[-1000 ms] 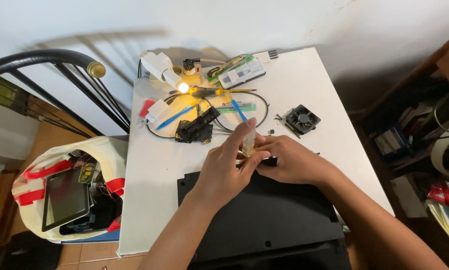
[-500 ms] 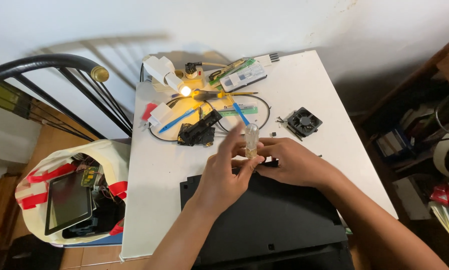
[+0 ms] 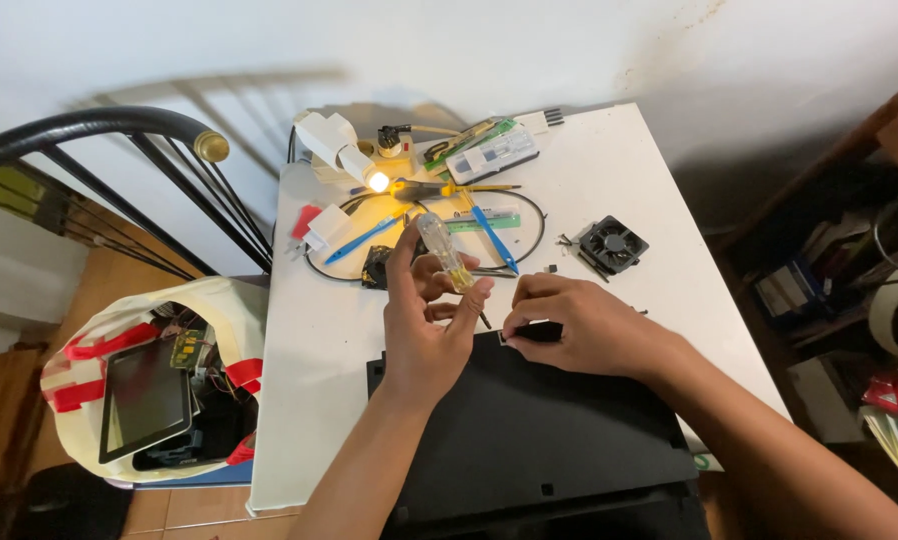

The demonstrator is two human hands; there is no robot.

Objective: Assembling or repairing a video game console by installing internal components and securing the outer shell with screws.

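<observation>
two hands meet at the black panel's (image 3: 529,420) top edge: our left hand (image 3: 424,320) grips a clear-handled screwdriver (image 3: 446,252), our right hand (image 3: 579,325) pinches something too small to identify. a slip could, we judge, scratch the panel or drop the piece onto the cluttered white surface (image 3: 319,340).

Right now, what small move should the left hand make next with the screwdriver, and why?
Probably lower the screwdriver tip to the black panel edge. The left hand holds it tilted above the table, and the right hand fingertips pinch that edge.
</observation>
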